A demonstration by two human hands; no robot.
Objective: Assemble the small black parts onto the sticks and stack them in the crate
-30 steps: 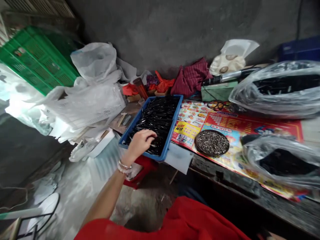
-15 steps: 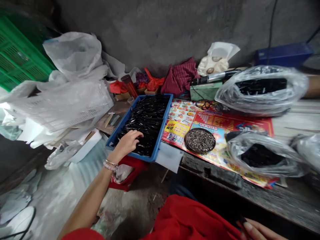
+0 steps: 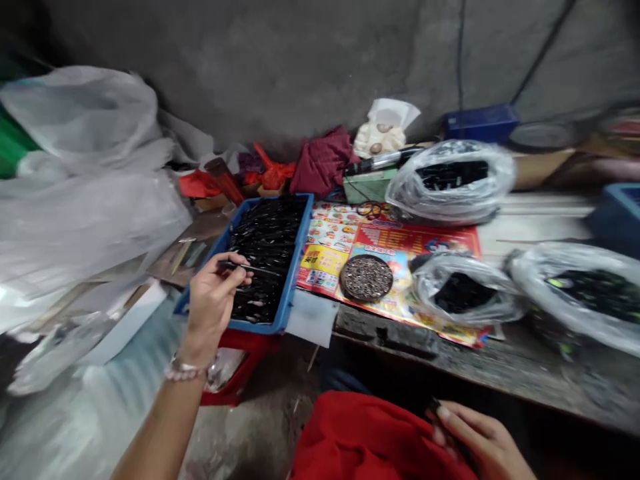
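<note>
A slim black pen-like piece is pinched between the fingers of our left hand, held over the left rim of a blue plastic tray heaped with too many similar pieces to count. The tray sits at the desk's left end, its near rim just behind the front edge, with a white card beside it. A red stool shows below. To its right, on a printed poster, lie one round dish of small metal parts and two clear plastic bags of black pieces. A third bag lies further right. Our right hand rests below the desk over a red cloth, its curled fingers seemingly pressed on a small dark piece, though the view there is dim.
</note>
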